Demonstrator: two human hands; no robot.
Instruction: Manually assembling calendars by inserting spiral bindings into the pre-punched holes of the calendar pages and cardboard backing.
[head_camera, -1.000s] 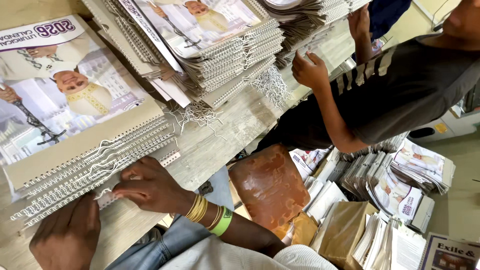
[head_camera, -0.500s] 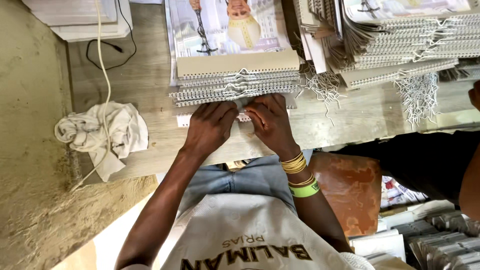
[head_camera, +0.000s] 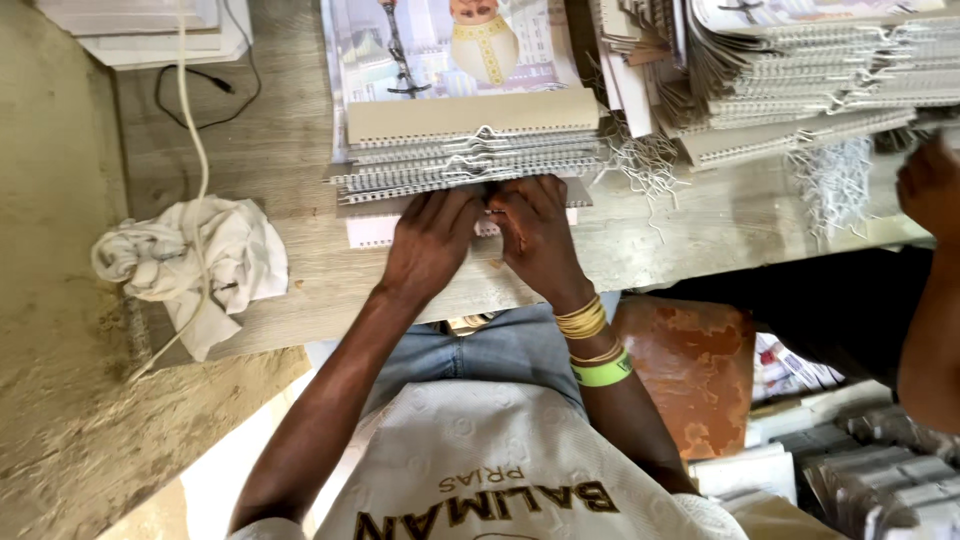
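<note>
A stack of wire-bound wall calendars (head_camera: 465, 150) lies on the wooden table (head_camera: 290, 290) in front of me, its top sheet showing a printed portrait. My left hand (head_camera: 430, 240) and my right hand (head_camera: 535, 230) rest side by side on the stack's near edge, fingertips pressing on the wire binding and a white sheet (head_camera: 375, 230) beneath it. Gold bangles and a green wristband (head_camera: 600, 372) circle my right wrist.
More bound calendar stacks (head_camera: 800, 80) fill the right of the table, with loose wire hangers (head_camera: 835, 185) beside them. A crumpled white cloth (head_camera: 190, 265) and a cable (head_camera: 195, 120) lie left. Another person's hand (head_camera: 930, 190) reaches in at right. A rusty stool (head_camera: 690, 370) stands below.
The view has swung from a tilted sideways look to straight down over the table. Both hands have come together at the middle of the stack's bound edge.
</note>
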